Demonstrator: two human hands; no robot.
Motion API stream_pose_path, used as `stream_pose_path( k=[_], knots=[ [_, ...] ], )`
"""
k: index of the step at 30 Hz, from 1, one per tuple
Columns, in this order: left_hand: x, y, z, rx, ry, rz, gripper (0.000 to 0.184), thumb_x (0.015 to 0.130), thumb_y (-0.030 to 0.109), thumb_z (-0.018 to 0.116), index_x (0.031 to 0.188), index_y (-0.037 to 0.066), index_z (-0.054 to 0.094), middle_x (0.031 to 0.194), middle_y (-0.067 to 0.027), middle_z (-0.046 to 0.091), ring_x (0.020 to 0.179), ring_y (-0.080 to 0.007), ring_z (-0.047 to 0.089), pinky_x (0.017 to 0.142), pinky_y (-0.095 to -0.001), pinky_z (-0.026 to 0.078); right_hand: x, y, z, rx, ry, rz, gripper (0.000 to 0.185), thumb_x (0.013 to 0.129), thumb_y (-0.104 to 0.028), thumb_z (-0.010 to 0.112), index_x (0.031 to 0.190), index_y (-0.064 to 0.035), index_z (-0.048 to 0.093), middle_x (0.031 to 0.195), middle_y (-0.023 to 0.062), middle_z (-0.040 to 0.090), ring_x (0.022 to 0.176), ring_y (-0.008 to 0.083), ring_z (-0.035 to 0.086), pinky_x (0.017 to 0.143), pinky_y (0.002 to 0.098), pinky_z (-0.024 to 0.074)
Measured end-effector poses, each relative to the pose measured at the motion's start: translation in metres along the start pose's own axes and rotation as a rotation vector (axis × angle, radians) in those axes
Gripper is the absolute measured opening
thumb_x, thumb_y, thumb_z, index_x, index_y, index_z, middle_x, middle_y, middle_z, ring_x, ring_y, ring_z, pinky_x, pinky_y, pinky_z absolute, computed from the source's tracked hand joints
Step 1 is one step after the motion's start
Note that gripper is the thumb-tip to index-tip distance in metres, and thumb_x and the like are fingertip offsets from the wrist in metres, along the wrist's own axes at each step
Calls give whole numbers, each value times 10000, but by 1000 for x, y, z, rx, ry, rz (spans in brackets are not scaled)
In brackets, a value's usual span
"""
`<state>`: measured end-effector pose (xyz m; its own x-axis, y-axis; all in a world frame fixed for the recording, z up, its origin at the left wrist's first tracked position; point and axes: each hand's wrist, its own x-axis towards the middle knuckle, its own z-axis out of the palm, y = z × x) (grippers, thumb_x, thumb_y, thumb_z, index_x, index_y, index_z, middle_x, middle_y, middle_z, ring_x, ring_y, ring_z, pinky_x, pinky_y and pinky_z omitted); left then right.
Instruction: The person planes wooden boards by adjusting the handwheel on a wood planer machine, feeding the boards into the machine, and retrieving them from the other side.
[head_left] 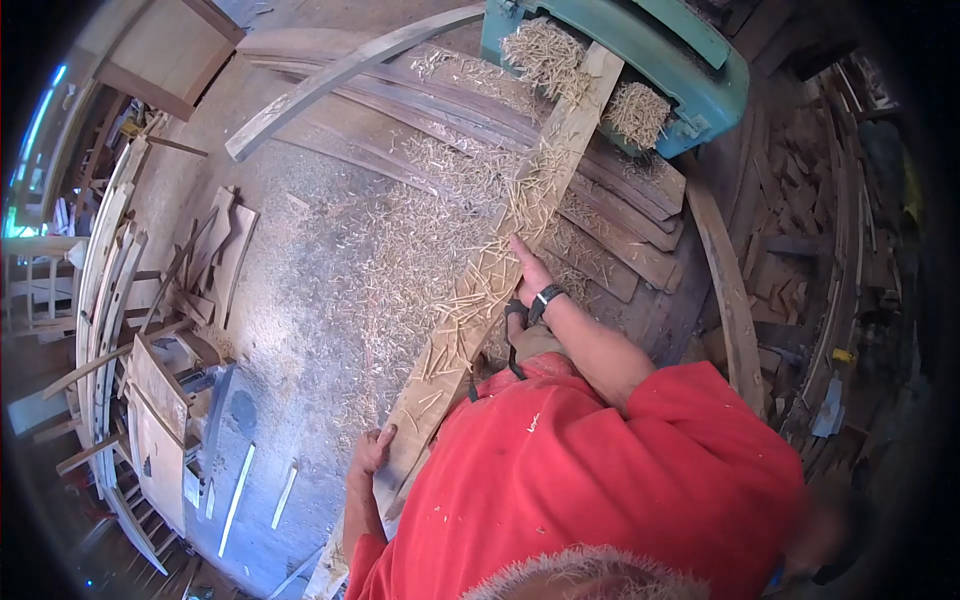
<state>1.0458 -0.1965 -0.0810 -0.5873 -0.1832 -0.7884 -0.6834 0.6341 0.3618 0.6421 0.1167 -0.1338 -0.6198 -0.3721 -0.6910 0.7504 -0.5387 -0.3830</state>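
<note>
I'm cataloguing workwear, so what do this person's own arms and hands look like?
A red shirt with short sleeves leaves the forearms bare. The right hand is ungloved, with a dark-strapped watch above it. The left hand is ungloved too, and no watch shows there.

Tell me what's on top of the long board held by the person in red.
Wood shavings lie strewn along the long board, hiding patches of its surface. Anything deeper inside the green machine is covered.
</note>
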Motion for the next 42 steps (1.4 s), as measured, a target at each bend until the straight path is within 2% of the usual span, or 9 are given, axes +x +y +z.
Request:
stream_pose_path(
  k=[3, 10, 13, 16, 22, 25, 29, 37, 42],
  knots=[
    [1, -40, 16, -87, 14, 85, 787, 851, 699, 431, 803, -52, 661, 770, -323, 613, 784, -443, 615, 733, -497, 446, -10, 7, 6, -27, 32, -15, 732, 807, -437, 766, 1351, -44, 474, 1269, 130, 594, 1119, 280, 603, 976, 439, 484],
    [-13, -47, 7, -82, 11, 14, 790, 859, 687, 430, 813, -70, 650, 807, -342, 608, 797, -458, 613, 734, -485, 453, -13, 33, 3, 32, 41, 46, 708, 821, -432, 752, 1347, -43, 481, 1269, 115, 598, 1112, 270, 609, 986, 427, 480],
    [-30, -54, 6, -29, 36, 159, 752, 882, 658, 414, 848, -53, 659, 837, -336, 612, 810, -482, 606, 734, -503, 448, -20, 43, -2, 40, 25, 83, 677, 835, -398, 748, 1347, -44, 482, 1278, 118, 589, 1132, 267, 597, 984, 432, 480],
    [-51, -44, -7, -53, 2, -56, 666, 918, 599, 401, 862, -10, 664, 834, -319, 611, 824, -502, 588, 728, -518, 440, -36, 56, 2, 94, 4, 134, 603, 869, -329, 725, 1347, -55, 480, 1293, 115, 577, 1162, 281, 577, 1001, 445, 467],
    [-70, -93, 6, 118, 61, 309, 435, 985, 400, 299, 1062, 102, 607, 920, -297, 628, 863, -475, 606, 756, -521, 459, -67, 63, 27, 109, -22, 208, 554, 912, -286, 672, 1370, -69, 450, 1339, 118, 541, 1213, 294, 535, 1053, 461, 416],
    [-68, -91, 1, -12, -147, 64, 429, 996, 384, 304, 1099, 105, 613, 914, -302, 630, 902, -469, 604, 790, -508, 463, -65, 69, 22, 113, -8, 203, 578, 909, -284, 676, 1392, -97, 420, 1345, 117, 532, 1228, 290, 521, 1055, 460, 414],
    [-62, -114, 16, 52, -137, 61, 410, 1015, 333, 282, 1179, 117, 590, 948, -298, 630, 919, -456, 607, 821, -503, 469, -58, 81, 8, 150, -16, 241, 610, 907, -272, 678, 1416, -124, 376, 1342, 109, 530, 1234, 288, 515, 1048, 465, 420],
    [-79, -88, -2, -107, -82, -57, 679, 968, 553, 278, 997, -1, 668, 993, -307, 631, 995, -511, 559, 859, -523, 419, -67, 93, 6, 168, -40, 284, 630, 909, -251, 673, 1431, -113, 350, 1360, 87, 518, 1232, 275, 520, 1051, 450, 419],
    [-85, -139, 13, -30, 10, -8, 560, 998, 417, 259, 990, 4, 637, 932, -301, 618, 960, -483, 573, 825, -532, 427, -95, 100, 35, 22, -97, 271, 555, 915, -238, 667, 1387, -89, 418, 1323, 86, 548, 1204, 256, 547, 1010, 442, 460]
  ],
)
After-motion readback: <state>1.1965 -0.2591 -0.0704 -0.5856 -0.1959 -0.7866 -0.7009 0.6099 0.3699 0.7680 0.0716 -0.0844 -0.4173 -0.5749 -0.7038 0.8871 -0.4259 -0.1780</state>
